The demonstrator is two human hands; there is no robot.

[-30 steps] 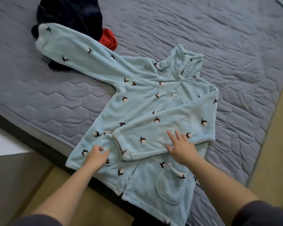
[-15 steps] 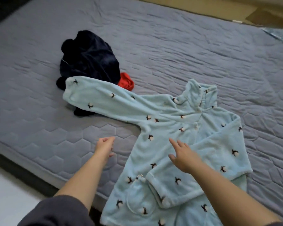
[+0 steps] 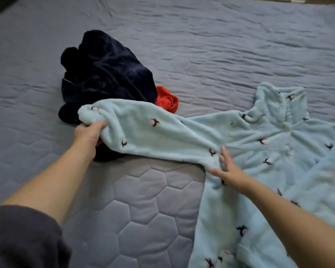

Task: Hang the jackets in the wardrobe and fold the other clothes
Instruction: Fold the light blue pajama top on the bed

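A light blue fleece top [image 3: 259,151] with small dark-and-white motifs lies spread on the grey quilted bed [image 3: 147,200]. Its left sleeve [image 3: 143,130] stretches out to the left. My left hand [image 3: 89,130] grips the cuff end of that sleeve, which is bunched and slightly lifted. My right hand [image 3: 227,169] lies flat with straight fingers on the fabric where the sleeve meets the body. The other sleeve lies folded across the front at the right edge.
A crumpled dark navy garment [image 3: 104,78] sits on the bed behind the sleeve, with a red piece of cloth [image 3: 165,99] beside it. Grey quilt stretches far back and to the left.
My left hand reached out from the hem to the sleeve cuff and took hold of it. My right hand shifted from the folded sleeve to the armpit area. The view moved up and left.
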